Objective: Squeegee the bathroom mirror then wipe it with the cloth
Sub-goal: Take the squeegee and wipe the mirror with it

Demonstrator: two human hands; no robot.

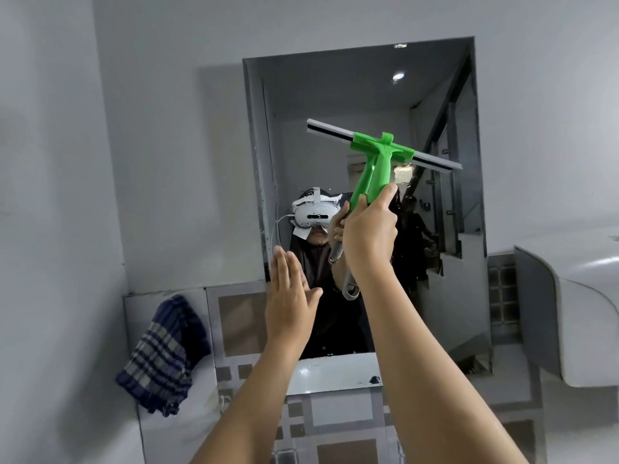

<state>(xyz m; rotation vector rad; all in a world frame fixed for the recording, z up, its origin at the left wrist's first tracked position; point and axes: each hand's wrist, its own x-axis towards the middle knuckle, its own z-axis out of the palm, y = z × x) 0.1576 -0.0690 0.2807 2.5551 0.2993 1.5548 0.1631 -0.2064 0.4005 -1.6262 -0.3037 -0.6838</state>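
Right hand (368, 229) clenched around green plastic squeegee (378, 152), blade tilted across wall mirror (445, 279); left hand (291, 296) spread flat, empty.

Before you rises a plain pale grey painted wall (160, 135). Beneath it runs a band of square-patterned grey and brown wall tiles (234, 316). At your right, a curved glossy white moulded fixture (576, 316) projects from the wall. A small dark speck (375, 380) lies on the white ledge (321, 370) below.
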